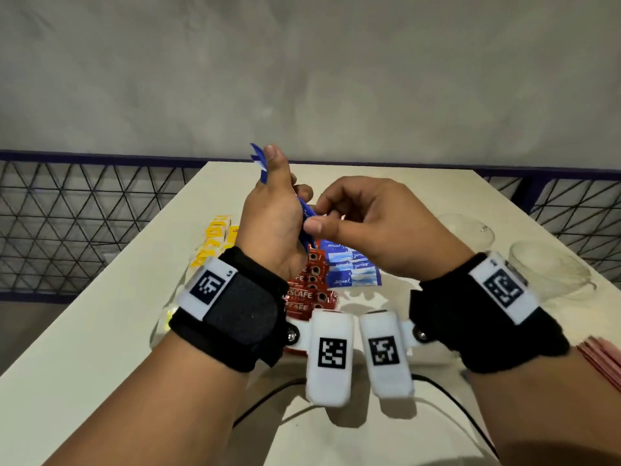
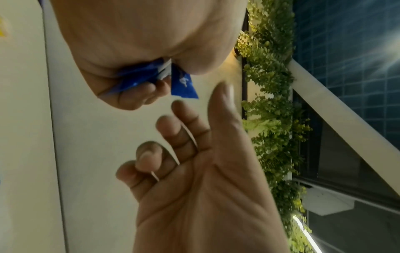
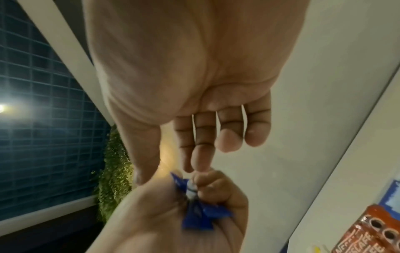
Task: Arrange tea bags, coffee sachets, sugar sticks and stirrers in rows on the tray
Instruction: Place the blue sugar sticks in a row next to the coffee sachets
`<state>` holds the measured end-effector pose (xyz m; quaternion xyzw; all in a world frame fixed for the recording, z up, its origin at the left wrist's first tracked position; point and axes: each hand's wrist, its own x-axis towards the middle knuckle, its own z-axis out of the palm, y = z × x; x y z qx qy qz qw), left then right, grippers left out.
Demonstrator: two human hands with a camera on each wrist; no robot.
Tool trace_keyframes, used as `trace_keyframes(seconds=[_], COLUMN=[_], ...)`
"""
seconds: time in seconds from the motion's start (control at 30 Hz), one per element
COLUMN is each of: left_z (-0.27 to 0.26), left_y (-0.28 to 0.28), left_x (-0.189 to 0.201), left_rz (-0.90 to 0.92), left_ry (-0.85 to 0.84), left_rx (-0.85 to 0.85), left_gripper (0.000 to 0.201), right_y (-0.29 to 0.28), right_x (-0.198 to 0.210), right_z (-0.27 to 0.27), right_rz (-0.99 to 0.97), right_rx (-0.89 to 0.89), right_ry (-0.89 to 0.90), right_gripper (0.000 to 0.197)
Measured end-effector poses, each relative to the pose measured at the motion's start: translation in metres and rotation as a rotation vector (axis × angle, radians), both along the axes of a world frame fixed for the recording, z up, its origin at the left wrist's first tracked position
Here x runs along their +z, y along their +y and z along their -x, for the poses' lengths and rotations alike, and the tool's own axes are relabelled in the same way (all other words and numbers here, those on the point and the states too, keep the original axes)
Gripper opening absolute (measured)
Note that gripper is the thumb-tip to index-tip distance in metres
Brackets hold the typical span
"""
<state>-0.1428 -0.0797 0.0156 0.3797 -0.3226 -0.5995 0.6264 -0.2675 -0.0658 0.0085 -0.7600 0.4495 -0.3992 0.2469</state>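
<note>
My left hand [image 1: 282, 200] is raised over the tray and grips a bundle of blue sugar sachets [image 1: 259, 159], which fan out above the thumb and poke out below the fist. The left wrist view shows the bundle [image 2: 184, 83] squeezed in that hand [image 2: 134, 89]. My right hand [image 1: 331, 218] is beside it with thumb and fingers loosely extended, fingertips [image 3: 201, 164] at the left hand's knuckles [image 3: 218, 188], holding nothing. On the clear tray [image 1: 161, 326] lie yellow tea bags [image 1: 215, 243], red coffee sachets [image 1: 309, 289] and a row of blue sugar sachets [image 1: 353, 269].
Two clear glass bowls [image 1: 468, 227] [image 1: 551, 272] stand on the white table at the right. A stack of pinkish-red strips [image 1: 603, 363] lies at the right edge. A black cable [image 1: 440, 386] runs across the near table. A mesh railing borders the table's sides.
</note>
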Motion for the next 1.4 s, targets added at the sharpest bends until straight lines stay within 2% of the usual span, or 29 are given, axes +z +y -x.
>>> trace_keyframes(seconds=[0.1,0.17,0.27,0.37,0.43,0.5,0.57,0.77,0.93,1.03,1.2,1.27,1.33,1.4], left_z=[0.004,0.001,-0.013,-0.021,-0.021,-0.019,-0.02,-0.024,-0.019,-0.015,-0.021,-0.015,-0.008,-0.004], left_y=[0.001,-0.003,-0.008,-0.01,-0.008,-0.006,-0.006,-0.005,0.003,0.009,0.005,0.009,0.012,0.013], left_x=[-0.003,-0.004,-0.003,-0.001,-0.001,-0.001,-0.002,-0.003,-0.004,-0.007,-0.002,-0.002,-0.005,-0.007], left_rz=[-0.014,-0.037,-0.013,0.069,0.123,0.151,0.161,0.205,0.244,0.262,0.272,0.318,0.339,0.342], left_ry=[-0.037,-0.05,-0.012,-0.115,-0.175,-0.188,-0.199,-0.267,-0.515,-0.662,-0.496,-0.532,-0.607,-0.599], left_rx=[0.017,0.092,0.178,0.011,-0.12,-0.171,-0.182,-0.209,-0.435,-0.546,-0.497,-0.458,-0.412,-0.378], left_gripper=[0.05,0.053,0.05,0.042,0.033,0.019,0.014,0.015,0.02,0.017,0.013,0.006,0.009,0.013], right_y=[-0.002,-0.003,-0.005,-0.01,-0.011,-0.01,-0.01,-0.01,-0.011,-0.01,-0.012,-0.011,-0.009,-0.008], right_x=[-0.004,-0.002,0.003,0.005,0.007,0.008,0.008,0.009,0.01,0.009,0.01,0.01,0.01,0.011], right_z=[0.0,0.006,0.018,0.031,0.036,0.038,0.039,0.043,0.033,0.029,0.037,0.036,0.033,0.031], right_rz=[0.07,0.066,-0.02,-0.05,-0.042,-0.025,-0.005,0.037,0.111,0.153,0.135,0.127,0.131,0.12], right_rx=[-0.014,-0.034,-0.018,-0.001,0.0,-0.017,-0.052,-0.14,-0.213,-0.224,-0.178,-0.155,-0.129,-0.089], right_ry=[0.04,0.093,0.034,-0.081,-0.086,-0.064,-0.11,-0.244,-0.458,-0.411,-0.178,-0.108,-0.131,-0.185], right_gripper=[0.004,0.01,0.008,0.008,0.009,0.01,0.01,0.018,0.028,0.028,0.027,0.027,0.025,0.024])
